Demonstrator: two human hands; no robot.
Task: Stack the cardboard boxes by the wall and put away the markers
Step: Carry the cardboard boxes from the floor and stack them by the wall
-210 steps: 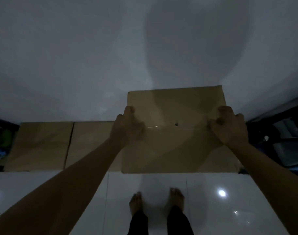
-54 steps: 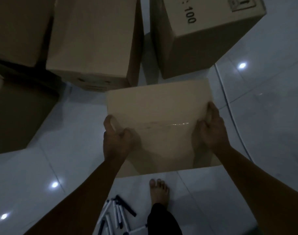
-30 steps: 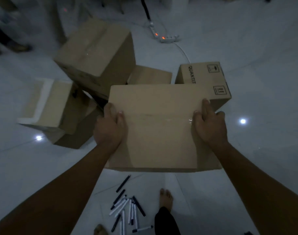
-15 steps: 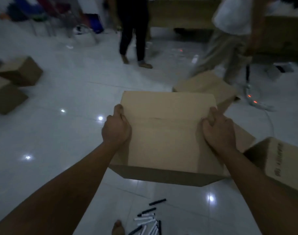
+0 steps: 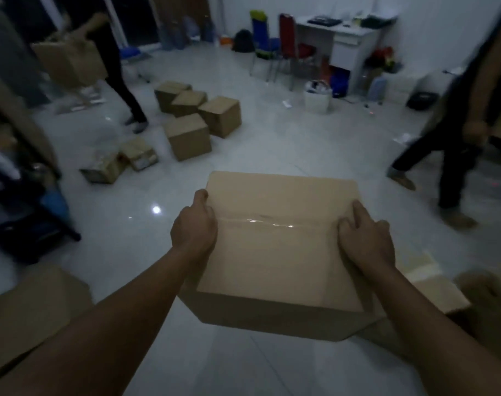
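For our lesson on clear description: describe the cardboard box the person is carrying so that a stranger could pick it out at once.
Start at the pale tiled floor, strewn with brown boxes. At the bottom centre, two bare forearms reach forward; the left hand and right hand grip the carried box by its sides. It alone is off the floor, with clear tape glinting across its top.

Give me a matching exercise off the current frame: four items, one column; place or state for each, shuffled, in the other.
Items:
1. carried box
2. left hand
3. red chair
4. white bucket

Places/states:
A. on the floor in front of the white desk
B. grips the box's left edge
C. beside the blue chair, at the far wall
D. held off the floor, taped seam on top

Pairs: 1-D, 2-B, 3-C, 4-A
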